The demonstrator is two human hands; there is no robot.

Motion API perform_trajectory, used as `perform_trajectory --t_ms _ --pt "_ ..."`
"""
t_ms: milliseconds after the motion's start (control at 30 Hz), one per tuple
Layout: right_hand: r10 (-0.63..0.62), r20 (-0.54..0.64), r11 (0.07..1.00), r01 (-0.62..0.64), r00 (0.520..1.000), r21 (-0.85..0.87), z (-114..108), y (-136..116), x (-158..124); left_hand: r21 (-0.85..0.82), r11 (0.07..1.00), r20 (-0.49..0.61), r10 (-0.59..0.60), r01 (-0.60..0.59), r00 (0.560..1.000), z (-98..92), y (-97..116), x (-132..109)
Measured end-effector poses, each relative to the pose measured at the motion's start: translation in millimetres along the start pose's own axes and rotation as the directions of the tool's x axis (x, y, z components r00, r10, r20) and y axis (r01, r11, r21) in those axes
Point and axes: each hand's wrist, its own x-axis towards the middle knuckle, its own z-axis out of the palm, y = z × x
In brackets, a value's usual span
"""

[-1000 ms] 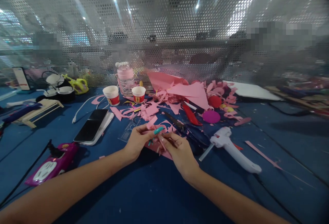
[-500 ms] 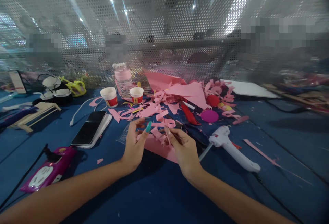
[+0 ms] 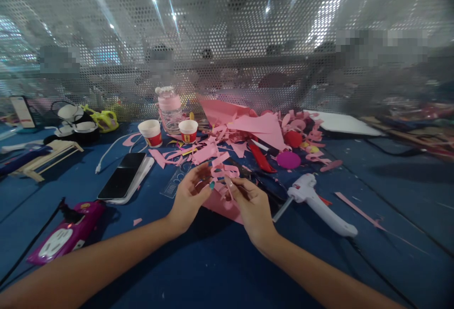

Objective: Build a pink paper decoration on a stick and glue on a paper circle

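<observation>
My right hand (image 3: 256,207) pinches a piece made of looped pink paper strips (image 3: 225,171) between thumb and fingers. Its loops stand up just past the fingertips. At the left side of this piece is my left hand (image 3: 189,198), fingers curved and the thumb with a teal nail apart from them. Whether its fingertips touch the paper I cannot make out. Beneath both hands lies a flat pink paper sheet (image 3: 227,210), partly covered. To the right of my right hand rests a white glue gun (image 3: 319,202), its clear glue stick pointing toward my wrist.
Pink paper scraps (image 3: 204,153) pile up behind my hands, with a red-handled cutter (image 3: 261,158) and a purple disc (image 3: 288,159). Paper cups (image 3: 151,134), a bottle (image 3: 170,108) and a phone (image 3: 123,176) stand or lie leftward. A purple power socket (image 3: 65,233) sits front left.
My left hand has moved right, closer to the looped paper. The looped piece has shifted and turned slightly in my right hand, which stays nearly in place.
</observation>
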Motion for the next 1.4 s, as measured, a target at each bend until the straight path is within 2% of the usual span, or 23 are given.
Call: perform_trajectory --t_ms 100,233,333,467,933,1167,1300,1400 --pt "0.013 -0.003 1.000 -0.013 1.000 0.027 -0.1 0.4 -0.2 -0.182 0.981 0.017 -0.059 0.062 0.998 1.6 1.1 3.0" --pt "0.034 0.003 0.997 -0.034 0.999 0.066 -0.1 1.8 1.1 -0.386 0.892 0.034 -0.242 0.236 0.970 5.0 6.3 5.0" --pt "0.029 0.013 0.997 -0.030 0.999 0.066 -0.9 3.7 2.5 -0.432 0.836 0.093 -0.330 0.337 0.939 5.7 9.5 5.7" --pt "0.019 0.036 0.997 -0.021 0.999 0.077 -2.3 4.3 2.9 -0.423 0.811 0.140 -0.383 0.405 0.913 6.0 12.5 5.2" --pt "0.001 0.040 0.996 -0.005 0.999 0.092 -3.0 3.3 2.4 -0.421 0.782 0.109 -0.459 0.460 0.882 4.2 14.2 6.1" --pt "-0.002 0.040 0.996 -0.002 0.999 0.091 -3.3 5.0 2.7 -0.419 0.769 0.134 -0.473 0.482 0.871 2.5 12.2 4.8" --pt "0.004 0.035 0.996 -0.007 0.999 0.084 -2.8 5.4 2.9 -0.424 0.771 0.142 -0.462 0.476 0.875 3.5 11.0 5.8" --pt "0.003 0.037 0.997 -0.006 0.999 0.083 -2.3 4.3 2.6 -0.436 0.785 0.110 -0.439 0.440 0.892 5.3 10.7 6.2"
